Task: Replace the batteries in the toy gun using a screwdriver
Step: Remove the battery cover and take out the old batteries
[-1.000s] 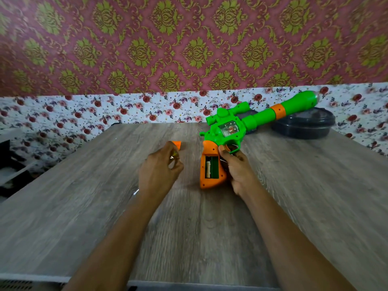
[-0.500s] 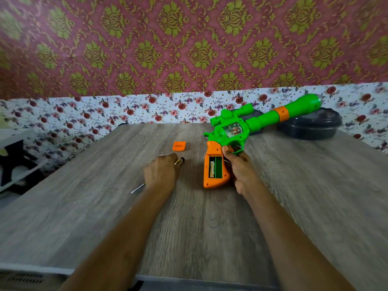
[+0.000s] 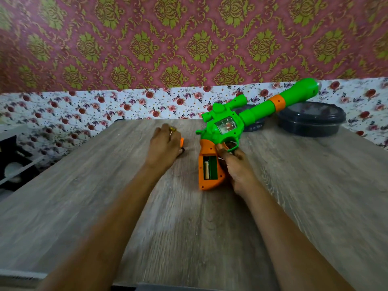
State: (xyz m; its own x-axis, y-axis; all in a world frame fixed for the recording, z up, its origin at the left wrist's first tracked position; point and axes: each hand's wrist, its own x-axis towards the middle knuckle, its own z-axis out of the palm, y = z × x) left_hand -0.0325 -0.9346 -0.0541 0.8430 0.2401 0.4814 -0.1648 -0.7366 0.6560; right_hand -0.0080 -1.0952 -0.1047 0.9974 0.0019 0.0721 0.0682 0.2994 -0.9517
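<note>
Both forearms bare, reaching fwd from the bottom edge, slightly converging. L hand [image 3: 164,143]: back up, low over the worktop [image 3: 105,185], fingers bent down and hidden behind the hand, so can't tell if it holds anything; ring [image 3: 172,129] on one finger. R hand [image 3: 237,168]: on its side, fingers wrapped round the toy gun [image 3: 249,115] at its orange grip, thumb up by the trigger. Hands apart, L a bit further fwd.

Soft, fairly bright light leaves only faint shadows on the table [image 3: 189,238] under the fingers of the left hand [image 3: 162,147] and below the toy gun [image 3: 228,128] in the right hand [image 3: 239,171]. Motion blur smears the wallpaper [image 3: 189,49] beyond the fingertips and the wood grain nearer than them, and the wide lens bows the edges.
</note>
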